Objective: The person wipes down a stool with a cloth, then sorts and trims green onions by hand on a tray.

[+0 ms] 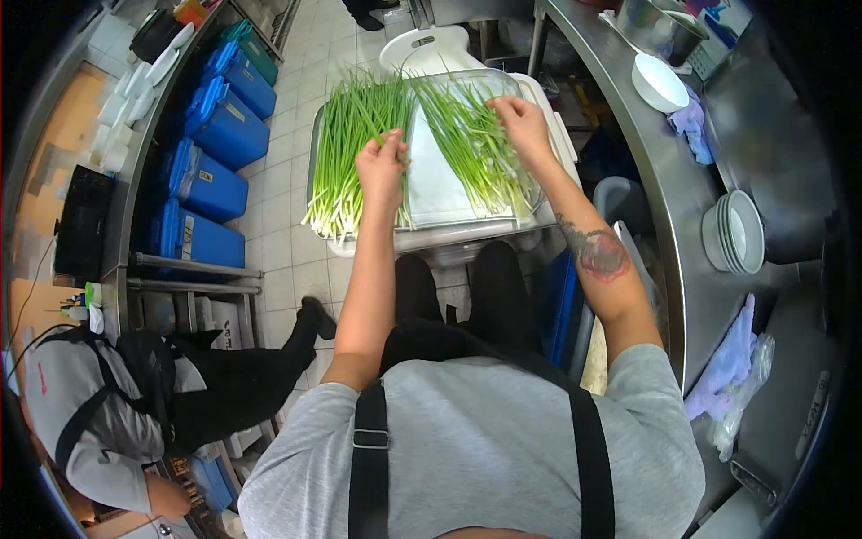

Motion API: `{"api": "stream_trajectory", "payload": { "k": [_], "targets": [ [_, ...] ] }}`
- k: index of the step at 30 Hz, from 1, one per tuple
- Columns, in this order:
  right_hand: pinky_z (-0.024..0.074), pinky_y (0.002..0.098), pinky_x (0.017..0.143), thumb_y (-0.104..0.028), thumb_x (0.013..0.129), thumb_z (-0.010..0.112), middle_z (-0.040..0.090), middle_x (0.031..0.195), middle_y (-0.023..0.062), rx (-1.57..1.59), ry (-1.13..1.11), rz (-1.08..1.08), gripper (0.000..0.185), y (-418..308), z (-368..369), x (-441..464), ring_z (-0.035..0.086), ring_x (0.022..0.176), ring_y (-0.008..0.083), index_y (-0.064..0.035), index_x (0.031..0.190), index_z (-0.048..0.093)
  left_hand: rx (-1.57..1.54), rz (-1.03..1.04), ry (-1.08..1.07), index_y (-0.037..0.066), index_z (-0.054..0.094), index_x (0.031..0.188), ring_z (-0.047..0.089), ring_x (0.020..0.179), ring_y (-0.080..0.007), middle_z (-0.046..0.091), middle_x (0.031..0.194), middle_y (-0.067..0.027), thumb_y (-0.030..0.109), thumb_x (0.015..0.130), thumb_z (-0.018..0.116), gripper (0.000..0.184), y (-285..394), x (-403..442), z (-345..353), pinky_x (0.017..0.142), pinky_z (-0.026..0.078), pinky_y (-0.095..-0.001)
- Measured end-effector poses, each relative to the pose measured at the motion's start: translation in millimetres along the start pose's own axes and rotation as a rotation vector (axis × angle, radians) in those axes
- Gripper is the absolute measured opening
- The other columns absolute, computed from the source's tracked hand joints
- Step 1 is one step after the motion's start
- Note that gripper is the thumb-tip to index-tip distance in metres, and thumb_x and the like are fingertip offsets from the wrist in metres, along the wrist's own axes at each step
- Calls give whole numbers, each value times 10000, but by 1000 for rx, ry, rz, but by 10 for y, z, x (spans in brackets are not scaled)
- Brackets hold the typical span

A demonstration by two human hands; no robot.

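Observation:
Two piles of green onions lie on a metal tray (471,218), white ends toward me and green tips away. My left hand (382,169) is at the right edge of the fuller left pile of green onions (346,153), with its fingers pinched on a green onion. Over the thinner right pile of green onions (462,144), my right hand (524,128) is closed in a pinch near the green tips. What lies between its fingertips is too small to make out. A pale strip of the tray's bottom shows between the piles.
A white stool (426,49) stands behind the tray. Blue lidded bins (226,126) line the left side under a counter. Along the right, a steel counter (660,202) holds a white bowl (660,83), stacked bowls (734,232) and purple cloths (725,355). A co-worker (117,404) is at lower left.

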State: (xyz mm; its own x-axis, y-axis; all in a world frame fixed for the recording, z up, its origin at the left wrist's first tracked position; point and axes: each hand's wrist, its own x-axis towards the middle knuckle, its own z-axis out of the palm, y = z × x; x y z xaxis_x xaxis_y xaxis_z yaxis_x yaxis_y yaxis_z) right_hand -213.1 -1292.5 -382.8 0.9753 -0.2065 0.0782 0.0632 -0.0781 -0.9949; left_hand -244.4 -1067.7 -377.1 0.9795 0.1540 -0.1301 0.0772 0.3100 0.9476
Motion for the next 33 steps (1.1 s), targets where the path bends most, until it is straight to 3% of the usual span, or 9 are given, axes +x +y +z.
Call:
{"api": "stream_trajectory", "payload": {
  "k": [3, 6, 9, 12, 13, 16, 20, 29, 33],
  "targets": [
    [485, 327, 682, -277, 777, 625, 656, 753, 164, -317, 139, -139, 369, 113, -136, 163, 643, 712, 244, 49, 949, 638, 67, -12, -22, 2, 588, 1002, 515, 593, -100, 543, 707, -9, 116, 895, 528, 167, -70, -20, -218, 576, 460, -244],
    [480, 355, 747, -238, 785, 623, 645, 843, 189, -537, 138, -171, 328, 251, -93, 207, 628, 790, 297, 42, 954, 639, 22, -114, -110, -11, 580, 1008, 507, 594, -96, 536, 699, -6, 98, 897, 507, 172, -51, -267, -234, 580, 465, -244],
    [452, 377, 832, -204, 785, 632, 608, 969, 222, -747, 209, -477, 306, 312, 14, 125, 592, 905, 338, 38, 972, 636, -12, -181, -251, -3, 584, 1010, 492, 600, -83, 535, 704, -5, 90, 891, 508, 170, -97, -463, -218, 582, 468, -239],
    [445, 393, 819, -178, 754, 665, 605, 985, 211, -672, 87, -486, 270, 229, 57, 60, 578, 919, 352, 0, 956, 649, 23, -231, -316, 0, 581, 1020, 493, 618, -76, 534, 706, 0, 94, 893, 508, 175, -142, -651, -155, 578, 463, -225],
    [464, 339, 770, -187, 784, 651, 632, 928, 162, -679, 90, -539, 266, 229, 63, 49, 605, 869, 278, -2, 975, 645, 50, -243, -345, -4, 576, 1018, 496, 611, -67, 541, 710, 9, 83, 882, 515, 173, -168, -695, -152, 592, 448, -221],
    [460, 258, 697, -206, 820, 633, 642, 876, 59, -209, -97, -166, 248, 61, 81, -13, 594, 803, 149, -22, 985, 652, 88, -271, -338, 1, 581, 1024, 499, 610, -68, 541, 704, 9, 83, 883, 513, 177, -228, -809, -101, 587, 452, -219],
    [431, 213, 614, -214, 840, 603, 617, 744, 17, 317, -108, 33, 258, -105, 65, -93, 546, 688, 91, 2, 971, 657, 123, -301, -420, -13, 578, 1037, 508, 598, -76, 539, 695, -1, 88, 899, 495, 190, -371, -870, -110, 568, 461, -212],
    [438, 262, 613, -166, 808, 632, 626, 752, 46, 70, -35, -114, 173, -86, 0, -21, 552, 656, 131, -14, 886, 663, 207, -309, -454, -9, 589, 1005, 498, 560, -64, 545, 679, -2, 73, 895, 502, 163, -411, -939, -105, 522, 438, -192],
    [461, 316, 652, -159, 772, 642, 630, 785, 131, -477, 116, -552, 139, -158, -134, -10, 592, 700, 255, -42, 843, 665, 222, -318, -473, -8, 591, 997, 491, 541, -62, 545, 672, -1, 72, 892, 505, 158, -429, -935, -137, 503, 425, -187]
  ]
}}
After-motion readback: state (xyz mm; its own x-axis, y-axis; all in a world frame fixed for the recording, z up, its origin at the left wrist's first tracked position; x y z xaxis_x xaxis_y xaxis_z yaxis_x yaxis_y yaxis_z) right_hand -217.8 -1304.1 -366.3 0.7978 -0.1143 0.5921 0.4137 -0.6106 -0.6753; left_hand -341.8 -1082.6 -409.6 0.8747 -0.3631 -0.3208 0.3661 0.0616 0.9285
